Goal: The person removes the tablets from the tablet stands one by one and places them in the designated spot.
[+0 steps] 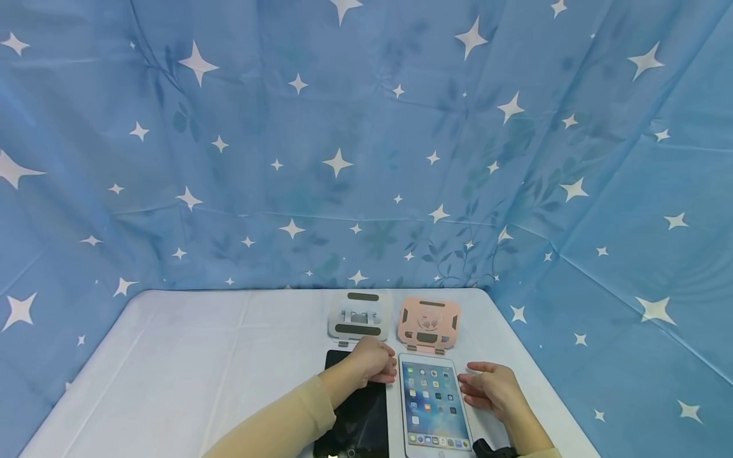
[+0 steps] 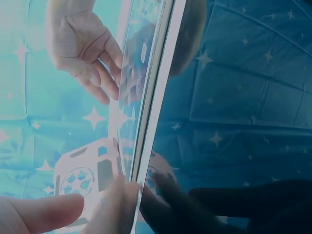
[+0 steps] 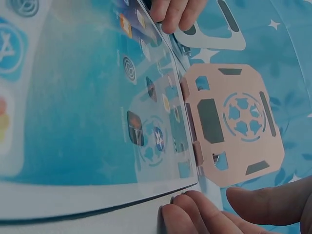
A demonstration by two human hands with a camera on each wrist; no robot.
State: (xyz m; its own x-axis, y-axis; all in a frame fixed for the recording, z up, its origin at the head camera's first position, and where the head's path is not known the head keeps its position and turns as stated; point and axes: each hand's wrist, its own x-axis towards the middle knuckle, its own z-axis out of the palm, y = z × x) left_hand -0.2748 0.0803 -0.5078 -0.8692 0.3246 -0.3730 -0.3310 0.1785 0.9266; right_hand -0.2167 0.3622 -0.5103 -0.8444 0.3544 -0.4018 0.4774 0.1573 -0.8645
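A white tablet (image 1: 433, 401) with its screen lit and rows of app icons lies face up on the table. To its left is a black tablet (image 1: 363, 420), its screen dark. My left hand (image 1: 373, 360) hovers over the black tablet's upper right part, its fingertips at the white tablet's left edge. On the other side my right hand (image 1: 492, 388) has its fingers (image 3: 200, 212) loosely bent beside the white tablet's right edge, gripping nothing. Behind the white tablet sits a pink folding stand (image 3: 239, 122) with cut-out shapes. A pale grey stand (image 1: 358, 316) lies behind the black tablet.
The white table (image 1: 172, 375) stretches away to the left. Blue curtains (image 1: 366, 127) with white stars hang behind it and along its right side. A black strap or device (image 1: 492, 449) sits at my right wrist.
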